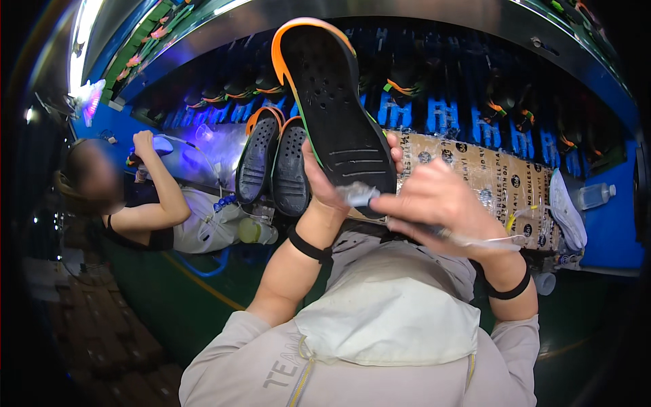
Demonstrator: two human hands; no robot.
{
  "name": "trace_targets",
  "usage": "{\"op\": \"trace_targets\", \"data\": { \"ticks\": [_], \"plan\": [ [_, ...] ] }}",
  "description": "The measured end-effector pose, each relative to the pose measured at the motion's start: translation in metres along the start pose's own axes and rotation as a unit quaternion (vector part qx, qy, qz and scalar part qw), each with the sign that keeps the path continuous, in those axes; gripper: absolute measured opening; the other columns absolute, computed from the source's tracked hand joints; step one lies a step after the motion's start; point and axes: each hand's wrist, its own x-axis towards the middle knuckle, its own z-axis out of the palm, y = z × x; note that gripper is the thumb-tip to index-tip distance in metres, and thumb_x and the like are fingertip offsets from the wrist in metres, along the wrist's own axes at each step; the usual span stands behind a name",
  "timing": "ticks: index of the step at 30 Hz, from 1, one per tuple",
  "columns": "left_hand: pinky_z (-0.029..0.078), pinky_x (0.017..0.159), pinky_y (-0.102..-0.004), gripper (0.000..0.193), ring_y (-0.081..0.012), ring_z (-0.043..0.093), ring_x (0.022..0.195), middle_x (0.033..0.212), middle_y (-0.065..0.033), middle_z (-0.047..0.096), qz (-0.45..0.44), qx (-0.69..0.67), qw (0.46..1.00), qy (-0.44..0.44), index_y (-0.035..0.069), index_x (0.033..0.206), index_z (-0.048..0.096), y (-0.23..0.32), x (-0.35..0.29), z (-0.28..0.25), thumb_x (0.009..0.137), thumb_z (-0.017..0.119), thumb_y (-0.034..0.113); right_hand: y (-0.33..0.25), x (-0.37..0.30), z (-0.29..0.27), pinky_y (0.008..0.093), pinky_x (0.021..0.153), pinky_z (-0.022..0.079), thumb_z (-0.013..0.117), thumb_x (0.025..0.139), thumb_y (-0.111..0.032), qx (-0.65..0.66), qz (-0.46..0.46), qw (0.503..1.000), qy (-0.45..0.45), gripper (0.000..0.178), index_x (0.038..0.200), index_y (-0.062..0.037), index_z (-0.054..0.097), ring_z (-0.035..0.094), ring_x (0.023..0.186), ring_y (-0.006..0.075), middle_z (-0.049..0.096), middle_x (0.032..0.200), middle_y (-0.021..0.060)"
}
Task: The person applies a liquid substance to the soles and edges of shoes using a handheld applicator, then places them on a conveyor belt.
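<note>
The sole (325, 112) is black, edged orange and green; black-printed brown cardboard (505, 193) lies along the blue bench (614, 234)'s near edge.

Black soles (322, 102): 3 total; 1 held up at 12 o'clock, 2 side by side at 10
Wearer's hands: 2; left hand (322, 178) just off centre, right hand (441, 203) toward 3
Brush-like tool (363, 197): 1, centre
Armbands (512, 285): 2, black; one at 7, one at 4
Co-worker (139, 218): 1, at 9
Cardboard sheet (468, 163): 1 visible, between 2 and 3
White pad (564, 214): 1, at 3
Clear bottle (595, 197): 1, at 3
Yellow-green container (249, 230): 1, at 8
Whitish cup-like item (544, 283): 1, at 4
Blue supports (442, 117): many, 11 to 2, overlap, exact count unclear
</note>
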Motion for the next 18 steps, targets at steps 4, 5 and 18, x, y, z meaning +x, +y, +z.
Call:
{"op": "trace_targets", "data": {
  "ticks": [4, 5, 18],
  "plan": [
    [0.057, 0.102, -0.0539, 0.114, -0.0384, 0.063, 0.119, 0.139, -0.025, 0.059, -0.018, 0.081, 0.996, 0.014, -0.002, 0.152, 0.05, 0.018, 0.004, 0.005, 0.09, 0.046, 0.094, -0.003, 0.001, -0.005, 0.0404, 0.079, 0.043, 0.089, 0.084, -0.017, 0.052, -0.013, 0.997, -0.054, 0.034, 0.116, -0.0087, 0.082, 0.06, 0.081, 0.0244, 0.065, 0.08, 0.003],
    [0.057, 0.102, -0.054, 0.115, -0.0394, 0.064, 0.119, 0.139, -0.0258, 0.059, -0.023, 0.081, 0.996, 0.01, -0.002, 0.153, 0.05, 0.021, 0.005, 0.006, 0.09, 0.046, 0.094, -0.004, 0.001, -0.006, 0.0404, 0.079, 0.043, 0.089, 0.084, -0.017, 0.053, 0.006, 0.998, -0.03, 0.034, 0.116, -0.009, 0.082, 0.06, 0.081, 0.0241, 0.065, 0.08, 0.0027],
    [0.062, 0.098, -0.0547, 0.094, -0.0482, 0.075, 0.108, 0.127, -0.0385, 0.069, -0.087, 0.223, 0.971, 0.008, -0.009, 0.156, 0.045, 0.042, 0.031, 0.025, 0.105, 0.035, 0.069, -0.008, 0.001, -0.02, 0.0409, 0.08, 0.045, 0.084, 0.091, -0.018, -0.054, 0.043, 0.993, -0.096, 0.03, 0.12, -0.0092, 0.08, 0.063, 0.083, 0.0263, 0.066, 0.086, 0.0052]
  ]
}}
